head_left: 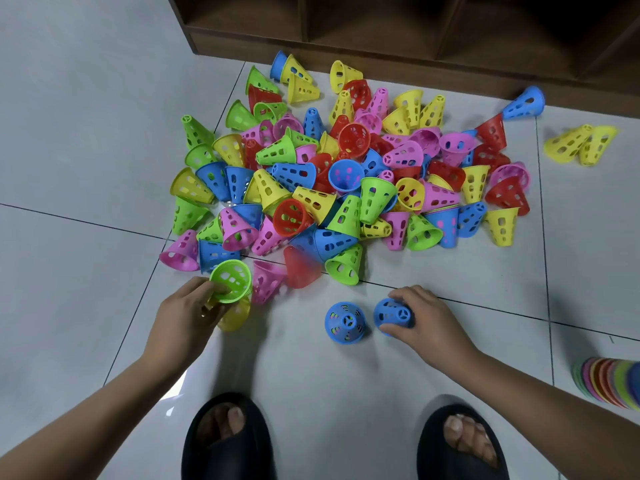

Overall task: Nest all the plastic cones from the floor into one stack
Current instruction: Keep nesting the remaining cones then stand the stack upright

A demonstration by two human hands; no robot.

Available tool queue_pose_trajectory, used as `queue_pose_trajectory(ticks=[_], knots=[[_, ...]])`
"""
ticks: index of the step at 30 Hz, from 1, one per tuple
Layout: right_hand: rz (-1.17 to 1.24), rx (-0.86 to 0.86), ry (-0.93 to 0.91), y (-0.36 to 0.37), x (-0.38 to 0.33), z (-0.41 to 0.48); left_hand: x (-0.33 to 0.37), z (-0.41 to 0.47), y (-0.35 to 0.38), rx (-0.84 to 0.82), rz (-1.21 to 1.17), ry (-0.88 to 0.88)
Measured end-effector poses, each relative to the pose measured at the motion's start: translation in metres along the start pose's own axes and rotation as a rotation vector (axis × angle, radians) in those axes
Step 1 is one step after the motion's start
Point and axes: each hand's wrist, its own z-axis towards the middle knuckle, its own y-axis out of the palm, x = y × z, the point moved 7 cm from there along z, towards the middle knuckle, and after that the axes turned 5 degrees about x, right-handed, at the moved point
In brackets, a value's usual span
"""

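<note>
A big heap of perforated plastic cones in green, yellow, blue, pink and red lies on the tiled floor. My left hand grips a green cone with its wide mouth up, and a yellow cone shows just below it by the same hand. My right hand holds a blue cone standing tip-up on the floor. To its left stands a blue-topped cone stack, other colours showing through its holes. A blurred red cone and a pink cone lie at the heap's near edge.
A dark wooden shelf unit stands behind the heap. Stray cones lie at right: a blue one and two yellow ones. A multicoloured nested stack lies at the right edge. My feet in black slippers are below.
</note>
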Motion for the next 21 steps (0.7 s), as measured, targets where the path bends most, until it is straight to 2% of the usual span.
queue_pose_trajectory(ticks=[5, 8, 11, 18, 21], knots=[[0.196, 0.146, 0.117, -0.028, -0.009, -0.012, 0.038, 0.001, -0.016, 0.024, -0.05, 0.11], [0.314, 0.24, 0.06, -0.047, -0.046, -0.022, 0.06, 0.003, -0.021, 0.017, -0.076, 0.168], [0.336, 0.189, -0.062, -0.044, -0.084, -0.033, 0.076, 0.007, -0.019, -0.03, -0.117, 0.203], [-0.125, -0.061, -0.343, 0.01, -0.096, -0.034, 0.118, 0.005, -0.019, -0.091, -0.169, 0.307], [-0.228, -0.155, -0.35, 0.025, -0.09, -0.031, 0.131, 0.002, -0.014, -0.138, -0.162, 0.356]])
